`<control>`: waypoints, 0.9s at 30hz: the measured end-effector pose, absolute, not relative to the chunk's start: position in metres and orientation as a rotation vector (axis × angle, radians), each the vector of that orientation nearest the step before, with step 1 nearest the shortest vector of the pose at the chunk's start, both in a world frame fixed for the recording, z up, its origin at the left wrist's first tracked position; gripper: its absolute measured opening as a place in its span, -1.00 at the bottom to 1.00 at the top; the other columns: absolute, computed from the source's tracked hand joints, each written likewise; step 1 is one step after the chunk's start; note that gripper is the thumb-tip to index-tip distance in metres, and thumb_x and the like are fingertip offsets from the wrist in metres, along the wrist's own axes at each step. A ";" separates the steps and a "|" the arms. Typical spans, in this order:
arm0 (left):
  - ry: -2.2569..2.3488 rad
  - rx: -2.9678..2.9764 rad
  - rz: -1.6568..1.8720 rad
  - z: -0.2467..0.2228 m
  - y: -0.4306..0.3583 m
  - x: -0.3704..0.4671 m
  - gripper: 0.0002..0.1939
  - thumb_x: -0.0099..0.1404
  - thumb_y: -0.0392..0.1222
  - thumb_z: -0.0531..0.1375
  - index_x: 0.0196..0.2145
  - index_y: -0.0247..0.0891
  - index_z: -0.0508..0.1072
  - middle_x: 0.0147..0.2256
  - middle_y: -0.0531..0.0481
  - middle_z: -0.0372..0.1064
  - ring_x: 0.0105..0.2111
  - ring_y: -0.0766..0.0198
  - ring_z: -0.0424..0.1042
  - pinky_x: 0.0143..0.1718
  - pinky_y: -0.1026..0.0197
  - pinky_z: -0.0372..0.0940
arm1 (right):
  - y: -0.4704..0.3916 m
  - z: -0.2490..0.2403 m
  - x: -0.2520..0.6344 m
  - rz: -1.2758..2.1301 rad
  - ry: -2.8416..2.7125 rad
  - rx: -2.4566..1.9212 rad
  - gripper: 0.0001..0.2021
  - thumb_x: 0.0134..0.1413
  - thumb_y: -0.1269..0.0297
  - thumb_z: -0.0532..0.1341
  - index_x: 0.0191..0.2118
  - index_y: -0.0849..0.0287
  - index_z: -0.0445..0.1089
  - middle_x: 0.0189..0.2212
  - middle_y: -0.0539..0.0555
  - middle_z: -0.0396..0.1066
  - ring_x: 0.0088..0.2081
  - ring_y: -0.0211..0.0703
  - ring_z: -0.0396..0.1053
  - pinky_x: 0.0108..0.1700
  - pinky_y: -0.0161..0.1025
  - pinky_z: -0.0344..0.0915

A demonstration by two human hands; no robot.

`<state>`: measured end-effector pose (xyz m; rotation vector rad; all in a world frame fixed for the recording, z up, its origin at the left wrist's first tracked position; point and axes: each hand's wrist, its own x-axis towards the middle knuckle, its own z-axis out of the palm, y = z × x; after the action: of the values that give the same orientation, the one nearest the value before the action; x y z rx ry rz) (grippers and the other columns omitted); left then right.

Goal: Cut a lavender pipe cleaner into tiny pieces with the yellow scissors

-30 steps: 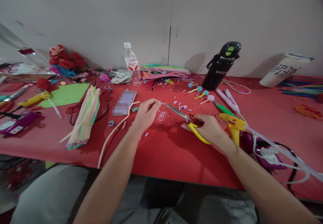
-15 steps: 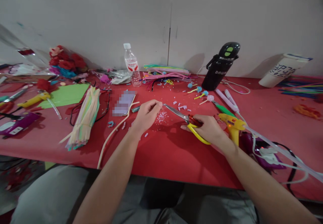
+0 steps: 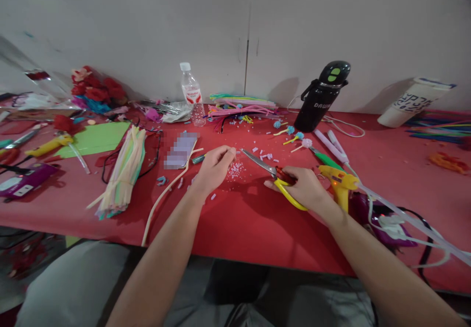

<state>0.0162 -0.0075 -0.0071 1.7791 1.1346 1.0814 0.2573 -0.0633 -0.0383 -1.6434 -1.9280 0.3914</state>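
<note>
My right hand (image 3: 303,187) holds scissors (image 3: 259,163) with yellow and red handles, their blades pointing left and looking closed. Just left of the blade tips, my left hand (image 3: 218,165) pinches a tiny pale piece (image 3: 237,151) between thumb and fingertips. A small gap separates it from the tips. Beneath lies a scatter of fine pink bits (image 3: 235,170) on the red table (image 3: 250,229). Short lilac pieces (image 3: 267,156) lie beyond the blades. A dark green stick-like object (image 3: 198,159) shows beside my left hand.
A phone (image 3: 181,151), a cream strip (image 3: 162,197) and a pastel pipe-cleaner bundle (image 3: 124,172) lie left. A yellow glue gun (image 3: 340,184) stands near my right wrist. Behind are a clear bottle (image 3: 191,91), a black bottle (image 3: 318,103) and small pompom flowers (image 3: 299,136).
The scissors' tips have drawn back slightly to the right, away from my left fingertips. My left hand has barely moved.
</note>
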 end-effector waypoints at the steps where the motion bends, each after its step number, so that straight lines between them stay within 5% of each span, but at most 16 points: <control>1: 1.132 1.782 1.082 -0.007 -0.007 0.016 -0.64 0.33 -0.02 0.02 -0.54 -0.26 0.26 -0.59 0.08 0.15 -0.57 0.39 0.15 -0.52 0.30 0.06 | -0.064 -0.038 0.257 0.400 -1.930 -1.639 -0.51 -0.13 -0.11 0.27 -0.61 0.17 0.06 -0.65 -0.10 -0.06 -0.56 -0.36 -0.13 -0.59 -0.37 -0.10; 27: 1.134 1.808 1.056 -0.006 -0.009 0.017 -0.61 0.36 -0.04 -0.03 -0.57 -0.27 0.19 -0.61 0.10 0.10 -0.57 0.40 0.12 -0.49 0.29 0.04 | -0.064 -0.038 0.256 0.418 -1.951 -1.662 -0.52 -0.14 -0.08 0.27 -0.60 0.18 0.06 -0.65 -0.11 -0.06 -0.55 -0.37 -0.12 -0.58 -0.38 -0.11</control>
<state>0.0168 -0.0091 -0.0060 1.8083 1.1344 1.0555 0.2562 -0.0641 -0.0376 -1.6623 -1.9508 0.4185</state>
